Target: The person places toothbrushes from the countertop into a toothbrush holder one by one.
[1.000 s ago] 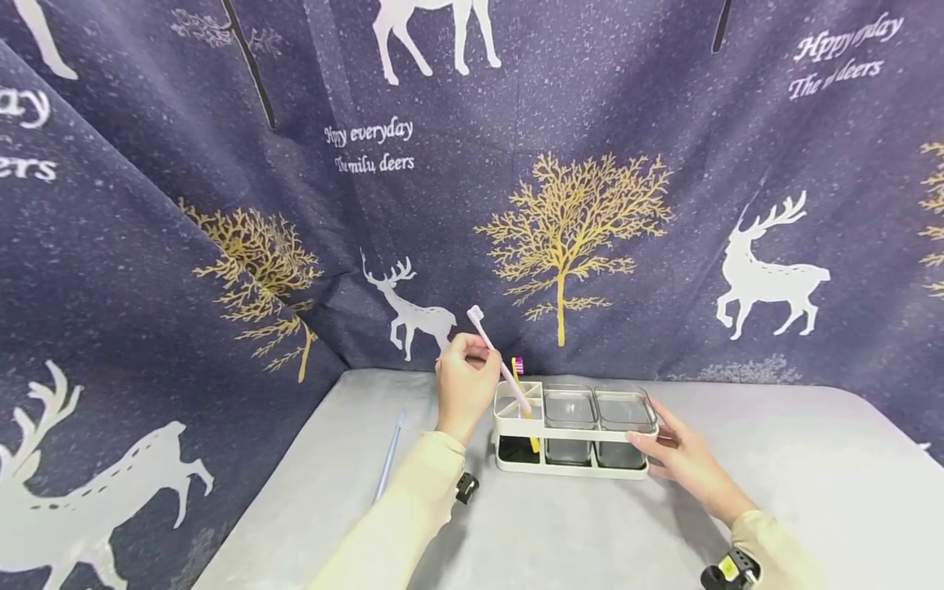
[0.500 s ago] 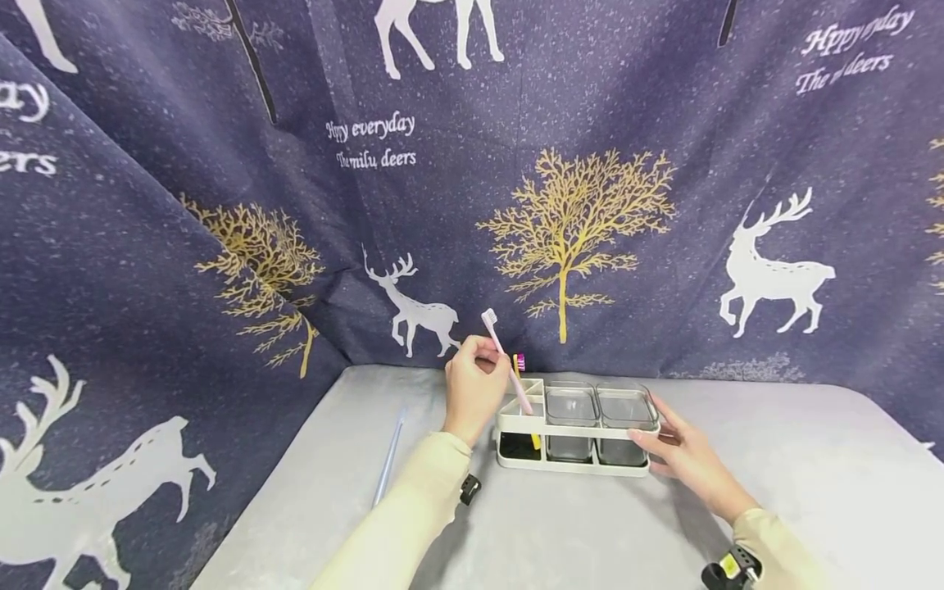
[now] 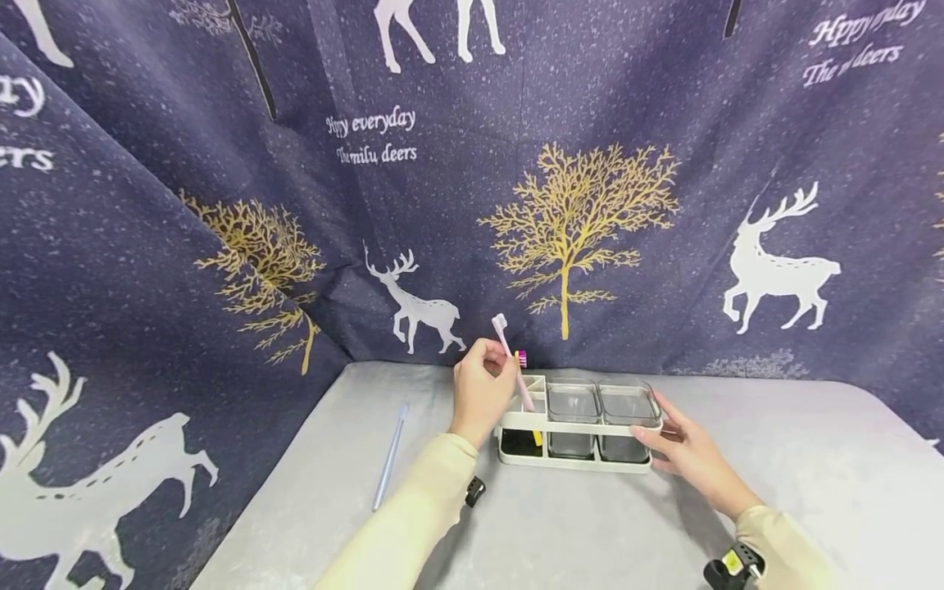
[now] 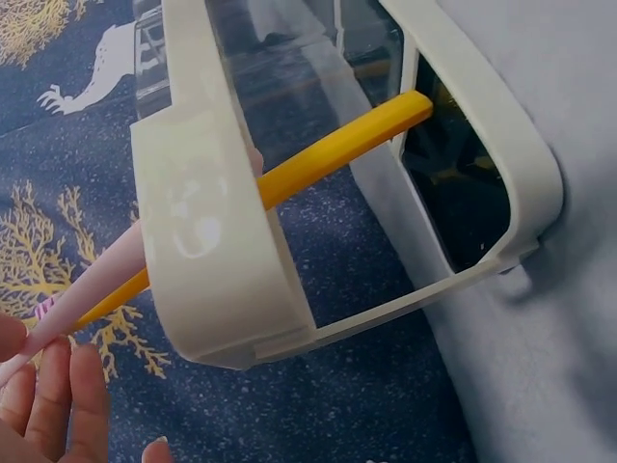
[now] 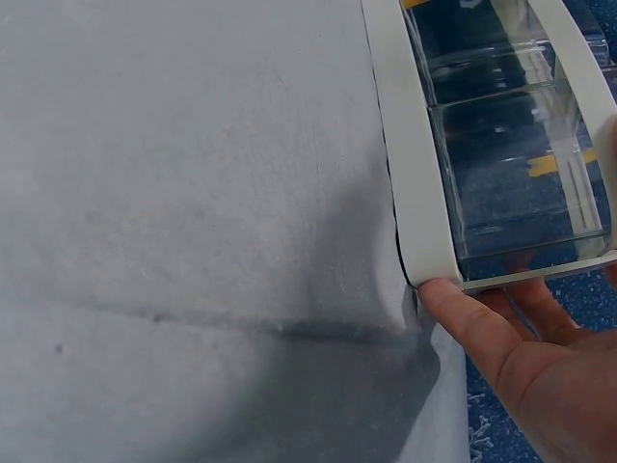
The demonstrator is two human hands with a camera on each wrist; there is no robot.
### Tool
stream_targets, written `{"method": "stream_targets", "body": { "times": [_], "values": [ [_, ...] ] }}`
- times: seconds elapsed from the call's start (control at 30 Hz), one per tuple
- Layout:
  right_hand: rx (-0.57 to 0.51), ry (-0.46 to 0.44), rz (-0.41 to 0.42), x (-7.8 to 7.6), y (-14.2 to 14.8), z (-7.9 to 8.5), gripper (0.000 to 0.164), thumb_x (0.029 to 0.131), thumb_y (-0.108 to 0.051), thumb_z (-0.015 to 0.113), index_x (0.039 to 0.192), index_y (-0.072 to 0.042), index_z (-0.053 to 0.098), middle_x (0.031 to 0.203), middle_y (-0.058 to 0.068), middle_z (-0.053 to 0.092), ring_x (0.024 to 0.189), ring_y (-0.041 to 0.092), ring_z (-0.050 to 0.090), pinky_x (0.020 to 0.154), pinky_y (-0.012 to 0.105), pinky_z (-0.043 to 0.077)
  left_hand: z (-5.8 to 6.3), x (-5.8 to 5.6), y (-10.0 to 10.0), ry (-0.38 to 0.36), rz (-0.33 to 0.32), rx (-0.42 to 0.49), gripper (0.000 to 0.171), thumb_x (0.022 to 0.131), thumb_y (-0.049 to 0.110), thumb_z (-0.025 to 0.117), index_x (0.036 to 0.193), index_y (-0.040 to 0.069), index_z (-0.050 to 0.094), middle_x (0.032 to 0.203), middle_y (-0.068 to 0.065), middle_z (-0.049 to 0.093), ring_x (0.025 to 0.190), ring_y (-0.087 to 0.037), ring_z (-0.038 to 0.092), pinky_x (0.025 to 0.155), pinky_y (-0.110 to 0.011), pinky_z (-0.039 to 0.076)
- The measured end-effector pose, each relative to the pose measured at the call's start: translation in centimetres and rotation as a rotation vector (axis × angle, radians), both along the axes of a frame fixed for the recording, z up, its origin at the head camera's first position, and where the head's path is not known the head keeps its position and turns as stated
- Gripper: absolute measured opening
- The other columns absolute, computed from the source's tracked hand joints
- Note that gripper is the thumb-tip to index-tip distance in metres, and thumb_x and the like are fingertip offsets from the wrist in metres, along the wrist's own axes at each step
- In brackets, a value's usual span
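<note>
My left hand [image 3: 479, 393] pinches a pale pink toothbrush [image 3: 524, 392], bristles up, with its handle end slanting into a left compartment of a white toothbrush holder [image 3: 583, 428]. Behind it, a yellow toothbrush [image 4: 337, 149] leans in the holder. Its purple-bristled head [image 3: 521, 358] shows beside my left fingers, and in the left wrist view its lower end reaches down to the dark base. At the holder's right end, my right hand [image 3: 693, 463] grips the frame, thumb in front and other fingers behind. The right wrist view shows the thumb touching the lower corner.
Two clear cups [image 3: 574, 403] occupy the middle and right of the holder. On the grey tabletop [image 3: 560, 533] a light blue toothbrush [image 3: 391, 459] lies to the left, beside my left forearm. A dark blue deer-print cloth [image 3: 442, 205] hangs behind and at the left.
My left hand has moved slightly right with the pink toothbrush, which now stands more upright at the holder. My right hand keeps its hold on the holder's end.
</note>
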State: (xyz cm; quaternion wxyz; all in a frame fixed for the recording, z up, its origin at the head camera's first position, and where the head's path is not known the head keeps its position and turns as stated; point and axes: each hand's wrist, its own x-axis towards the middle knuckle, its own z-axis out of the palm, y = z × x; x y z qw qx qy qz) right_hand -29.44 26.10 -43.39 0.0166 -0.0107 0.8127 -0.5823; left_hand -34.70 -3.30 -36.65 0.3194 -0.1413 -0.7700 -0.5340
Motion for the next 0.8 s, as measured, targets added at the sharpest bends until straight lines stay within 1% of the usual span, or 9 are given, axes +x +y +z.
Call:
{"method": "stream_targets", "body": {
  "times": [0.17, 0.4, 0.53, 0.63, 0.73, 0.8],
  "values": [
    [0.000, 0.000, 0.007, -0.1, -0.1, 0.0, 0.089, 0.096, -0.032, 0.065, 0.159, -0.015, 0.004, 0.145, 0.040, 0.025, 0.127, 0.046, 0.044, 0.086, 0.039, 0.054, -0.4, 0.1, 0.0, -0.009, 0.004, -0.020, 0.007, 0.081, 0.008, 0.070, 0.086, 0.009, 0.065, 0.073, 0.003, 0.064, 0.066, -0.011, 0.060, 0.064, -0.028, 0.048],
    [0.003, -0.018, 0.004, -0.2, 0.0, 0.0, 0.089, 0.097, -0.030, 0.064, 0.159, -0.016, 0.003, 0.146, 0.039, 0.027, 0.129, 0.045, 0.043, 0.087, 0.040, 0.054, -1.1, 0.2, 0.2, -0.022, 0.015, -0.037, 0.009, 0.080, 0.008, 0.070, 0.085, 0.010, 0.064, 0.073, 0.005, 0.063, 0.067, -0.011, 0.060, 0.065, -0.028, 0.047],
    [-0.004, -0.012, 0.013, 0.0, 0.1, 0.3, 0.089, 0.097, -0.032, 0.064, 0.159, -0.017, 0.001, 0.148, 0.040, 0.022, 0.131, 0.048, 0.038, 0.087, 0.039, 0.053, -1.4, 0.3, 0.4, -0.011, 0.011, -0.032, 0.009, 0.080, 0.007, 0.071, 0.085, 0.010, 0.064, 0.072, 0.005, 0.063, 0.068, -0.011, 0.061, 0.066, -0.028, 0.047],
    [-0.003, -0.022, 0.023, 0.2, 0.1, 0.6, 0.090, 0.097, -0.034, 0.064, 0.159, -0.018, 0.000, 0.150, 0.041, 0.016, 0.134, 0.051, 0.032, 0.088, 0.040, 0.053, -1.8, 0.4, 0.4, -0.007, 0.014, -0.029, 0.009, 0.082, 0.008, 0.072, 0.084, 0.011, 0.064, 0.072, 0.006, 0.063, 0.070, -0.011, 0.061, 0.067, -0.027, 0.048],
    [0.001, -0.022, 0.028, 0.3, 0.0, 0.6, 0.090, 0.098, -0.034, 0.063, 0.159, -0.017, -0.001, 0.149, 0.041, 0.017, 0.134, 0.052, 0.032, 0.088, 0.040, 0.053, -2.0, 0.5, 0.4, -0.009, 0.016, -0.037, 0.008, 0.083, 0.010, 0.072, 0.083, 0.012, 0.064, 0.072, 0.008, 0.063, 0.071, -0.010, 0.062, 0.067, -0.027, 0.047],
    [0.001, -0.020, 0.021, 0.2, 0.0, 0.5, 0.089, 0.098, -0.034, 0.063, 0.159, -0.017, 0.000, 0.147, 0.040, 0.021, 0.133, 0.051, 0.034, 0.087, 0.039, 0.053, -2.2, 0.6, 0.4, -0.008, 0.016, -0.047, 0.008, 0.082, 0.009, 0.072, 0.083, 0.012, 0.064, 0.072, 0.008, 0.064, 0.070, -0.011, 0.062, 0.067, -0.027, 0.047]
  ]
}}
